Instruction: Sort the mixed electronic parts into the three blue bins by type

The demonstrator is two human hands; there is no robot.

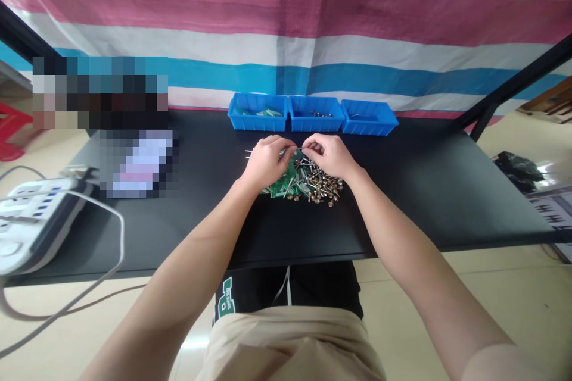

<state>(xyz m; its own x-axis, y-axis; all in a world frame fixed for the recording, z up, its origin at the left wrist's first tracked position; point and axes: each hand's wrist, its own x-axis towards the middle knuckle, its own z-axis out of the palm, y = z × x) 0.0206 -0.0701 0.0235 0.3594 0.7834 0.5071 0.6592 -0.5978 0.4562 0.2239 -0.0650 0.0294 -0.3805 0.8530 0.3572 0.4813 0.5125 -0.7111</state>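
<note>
My left hand (270, 161) and my right hand (328, 153) meet above a mixed heap on the black table. The fingers of both are closed in a pinch, with a thin metal rod (300, 148) showing between the fingertips. Most of the rod is hidden by the fingers. Beneath them lie green plastic pieces (277, 186), partly covered by my left hand. Metal pins with brass-coloured heads (328, 189) are heaped on the right, below my right hand. A few thin pale rods (248, 154) stick out to the left of my left hand.
Three blue bins stand behind the heap: a left bin (258, 124) with green pieces, a middle bin (316, 124) with a few brass-coloured bits, and a right bin (370, 126). A white power strip (33, 220) with cables sits at left, near a pixelated patch. Black posts flank the table (424, 190).
</note>
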